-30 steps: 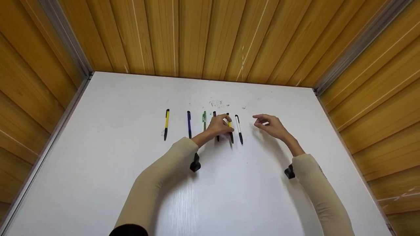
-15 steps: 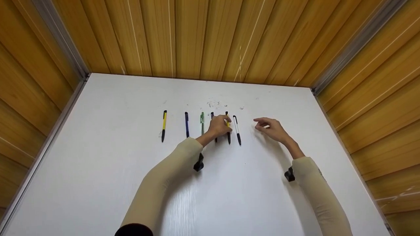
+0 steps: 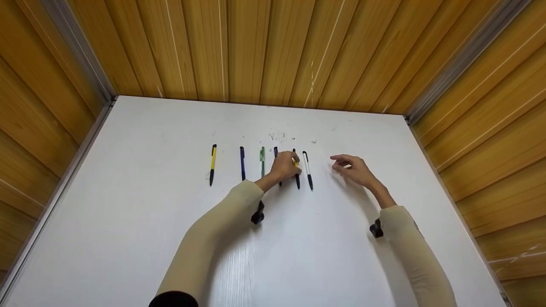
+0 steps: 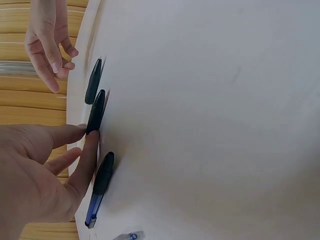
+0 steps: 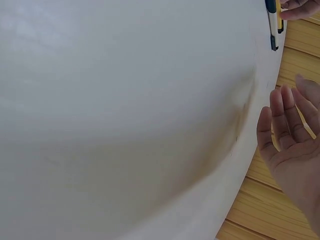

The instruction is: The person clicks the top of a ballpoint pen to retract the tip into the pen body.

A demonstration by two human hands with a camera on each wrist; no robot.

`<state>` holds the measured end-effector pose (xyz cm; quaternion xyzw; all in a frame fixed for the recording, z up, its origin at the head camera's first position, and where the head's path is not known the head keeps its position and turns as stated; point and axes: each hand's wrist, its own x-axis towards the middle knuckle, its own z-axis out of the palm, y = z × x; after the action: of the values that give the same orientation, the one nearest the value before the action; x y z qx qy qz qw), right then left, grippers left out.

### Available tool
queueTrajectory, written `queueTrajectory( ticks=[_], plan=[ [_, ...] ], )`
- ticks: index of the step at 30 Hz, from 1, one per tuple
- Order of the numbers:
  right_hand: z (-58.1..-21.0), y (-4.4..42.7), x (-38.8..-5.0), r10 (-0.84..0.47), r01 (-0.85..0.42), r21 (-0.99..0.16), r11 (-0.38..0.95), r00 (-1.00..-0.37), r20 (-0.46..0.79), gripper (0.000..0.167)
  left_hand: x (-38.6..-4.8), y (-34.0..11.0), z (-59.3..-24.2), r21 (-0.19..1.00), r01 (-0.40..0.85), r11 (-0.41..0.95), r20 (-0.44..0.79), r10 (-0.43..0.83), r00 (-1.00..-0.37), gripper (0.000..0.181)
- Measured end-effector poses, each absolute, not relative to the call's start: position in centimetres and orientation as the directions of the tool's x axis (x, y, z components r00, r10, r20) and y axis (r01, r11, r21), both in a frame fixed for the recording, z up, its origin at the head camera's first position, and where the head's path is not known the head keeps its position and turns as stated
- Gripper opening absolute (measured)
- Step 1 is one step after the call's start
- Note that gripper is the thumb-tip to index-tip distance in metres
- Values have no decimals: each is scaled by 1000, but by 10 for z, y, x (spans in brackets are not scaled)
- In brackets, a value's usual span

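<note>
In the head view my left hand [image 3: 285, 166] pinches a yellow pen with a black grip [image 3: 297, 181], part of its barrel hidden by the fingers. The left wrist view shows thumb and finger meeting at this pen's black grip [image 4: 96, 111]. Just right of it lies a white pen with a black grip [image 3: 308, 170]. A dark blue pen [image 3: 276, 150] is partly covered by the left hand. My right hand [image 3: 355, 169] hovers right of the white pen, holding nothing, its fingers loosely bent; the right wrist view shows that hand [image 5: 292, 135] with relaxed fingers.
Farther left in the row lie a green pen [image 3: 262, 160], a blue pen [image 3: 242, 162] and another yellow and black pen [image 3: 213, 165]. The white tabletop [image 3: 128, 204] has dark scribble marks [image 3: 277, 136] behind the pens. Wood-look panels [image 3: 247, 51] stand around it.
The pinched yellow pen shifts slightly away from me, then slightly back toward me. My left hand stays around it. The right hand barely moves, and the view shifts a little.
</note>
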<state>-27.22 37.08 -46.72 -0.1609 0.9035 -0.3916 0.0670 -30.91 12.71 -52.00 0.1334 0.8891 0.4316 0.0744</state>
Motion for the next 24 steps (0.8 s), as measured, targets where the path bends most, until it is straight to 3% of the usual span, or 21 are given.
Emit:
queueTrajectory(
  ticks=[14, 24],
  plan=[
    [-472, 387, -273, -292, -203, -749, 630, -956, 14, 34, -313, 156, -502, 738, 265, 620, 19, 374, -927, 34],
    [-475, 388, -270, -285, -187, -769, 611, -959, 7, 35, -312, 178, -506, 556, 368, 745, -4, 445, -896, 28]
  ],
)
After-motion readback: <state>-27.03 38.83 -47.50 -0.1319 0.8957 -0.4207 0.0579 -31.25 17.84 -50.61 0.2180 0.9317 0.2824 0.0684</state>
